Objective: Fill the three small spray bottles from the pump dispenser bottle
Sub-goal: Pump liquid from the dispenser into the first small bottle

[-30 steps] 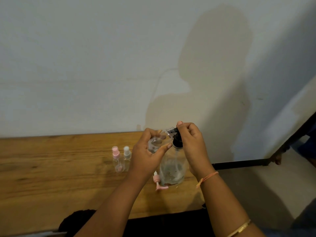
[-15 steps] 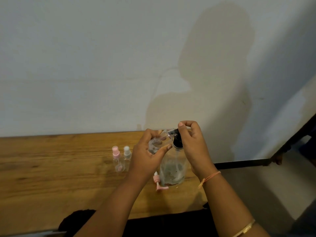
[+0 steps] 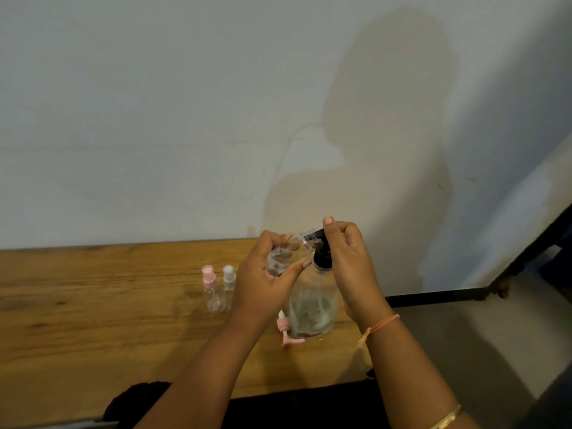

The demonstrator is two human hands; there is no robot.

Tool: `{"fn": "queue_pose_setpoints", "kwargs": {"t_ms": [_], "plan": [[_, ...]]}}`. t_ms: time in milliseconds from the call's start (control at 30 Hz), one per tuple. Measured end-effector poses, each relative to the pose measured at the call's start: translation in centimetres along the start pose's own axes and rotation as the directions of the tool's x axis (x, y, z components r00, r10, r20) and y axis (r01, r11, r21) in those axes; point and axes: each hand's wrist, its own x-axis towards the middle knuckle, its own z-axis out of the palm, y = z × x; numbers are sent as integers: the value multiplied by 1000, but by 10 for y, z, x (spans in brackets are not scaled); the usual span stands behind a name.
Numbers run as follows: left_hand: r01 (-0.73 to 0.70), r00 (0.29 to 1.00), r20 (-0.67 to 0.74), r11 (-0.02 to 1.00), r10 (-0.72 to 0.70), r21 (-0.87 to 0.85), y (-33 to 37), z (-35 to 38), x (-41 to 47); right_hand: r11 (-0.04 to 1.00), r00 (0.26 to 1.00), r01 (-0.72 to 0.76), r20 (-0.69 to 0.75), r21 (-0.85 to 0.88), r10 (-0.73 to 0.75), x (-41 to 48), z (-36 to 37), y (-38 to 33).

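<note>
The pump bottle (image 3: 312, 308), clear-bodied with a black pump head, stands upright on the table (image 3: 93, 305). The right hand (image 3: 349, 261) is curled round that head with one fingertip on top. The left hand (image 3: 263, 283) grips an uncapped clear spray bottle (image 3: 283, 258), wet inside and tilted, its threaded neck touching the pump spout just left of the head. A loose pink cap (image 3: 284, 328) lies at the pump bottle's base on its left, while a pink-topped bottle (image 3: 210, 286) and a white-topped bottle (image 3: 229, 280) stand upright side by side further left.
</note>
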Motion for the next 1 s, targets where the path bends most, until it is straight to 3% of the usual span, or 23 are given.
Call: {"fn": "queue_pose_setpoints", "kwargs": {"t_ms": [333,567,1000], "plan": [[18,999,29,996,-21,92,-5,-2,-1,1000,1000,16,14,-14,-15,1,-1,0],[15,1000,-5,999,-15,31,0,-1,0,1000,1000,-4,-19,22,4,-2,0,0],[18,1000,24,998,-20,67,-5,0,0,1000,1000,-1,15,-6,1,5,-3,4]]}}
